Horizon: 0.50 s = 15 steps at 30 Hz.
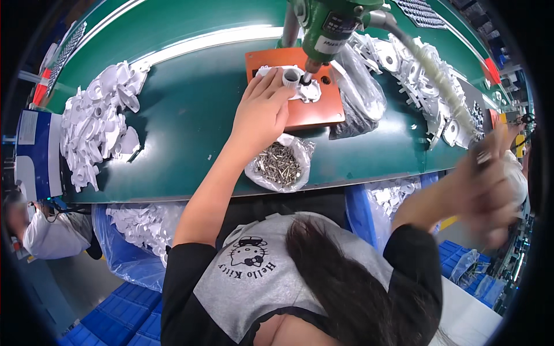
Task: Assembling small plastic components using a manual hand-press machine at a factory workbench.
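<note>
My left hand (265,112) lies over a white plastic part (310,92), its fingers closed against a short round collar and pressing the part onto an orange block (314,118). Above stands a green drill-press-like machine (329,34), whose narrow tip comes down onto the part beside my fingers. A pale, ribbed lever (441,81) runs from the machine's side toward the right. My right hand (490,190), smeared by motion, is curled around the lever's dark end. Just below the block, a clear plastic bag (304,151) holds many small metal screws.
White plastic parts are heaped on the green table at left (98,115) and right (398,57). A clear bag (360,92) lies beside the block. Blue bins (360,213) with white pieces stand below the front edge. Other people are partly visible at both sides.
</note>
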Tool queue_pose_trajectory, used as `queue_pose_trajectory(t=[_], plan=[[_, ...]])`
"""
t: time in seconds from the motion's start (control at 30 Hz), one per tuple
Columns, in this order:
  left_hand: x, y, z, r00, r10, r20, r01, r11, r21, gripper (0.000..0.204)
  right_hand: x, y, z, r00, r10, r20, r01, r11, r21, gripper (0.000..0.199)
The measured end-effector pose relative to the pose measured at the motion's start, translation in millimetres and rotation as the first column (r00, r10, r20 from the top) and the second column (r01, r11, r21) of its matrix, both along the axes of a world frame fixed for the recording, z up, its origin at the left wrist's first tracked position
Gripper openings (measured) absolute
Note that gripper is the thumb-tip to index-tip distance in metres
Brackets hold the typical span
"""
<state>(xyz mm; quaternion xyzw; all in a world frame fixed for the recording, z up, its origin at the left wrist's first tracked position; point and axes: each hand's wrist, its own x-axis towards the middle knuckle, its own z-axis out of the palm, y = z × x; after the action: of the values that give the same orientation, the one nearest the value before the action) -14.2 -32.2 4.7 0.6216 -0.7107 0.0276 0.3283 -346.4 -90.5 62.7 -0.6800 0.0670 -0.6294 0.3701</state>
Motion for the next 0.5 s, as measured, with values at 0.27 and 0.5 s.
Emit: queue_pose_trajectory(t=[0.27,0.5], plan=[[10.8,26.1,-0.7,0.939,-0.021,-0.345,0.052,0.995,0.082,0.046,68.0,76.4,33.3,0.981,-0.057,-0.188,0.028,0.988,-0.151,0.038],[29.5,1.6,25.2,0.997,0.010,0.081,-0.019,0.994,0.110,0.051,153.2,-35.3,153.4,0.958,-0.116,0.261,0.063,0.977,0.203,0.034]])
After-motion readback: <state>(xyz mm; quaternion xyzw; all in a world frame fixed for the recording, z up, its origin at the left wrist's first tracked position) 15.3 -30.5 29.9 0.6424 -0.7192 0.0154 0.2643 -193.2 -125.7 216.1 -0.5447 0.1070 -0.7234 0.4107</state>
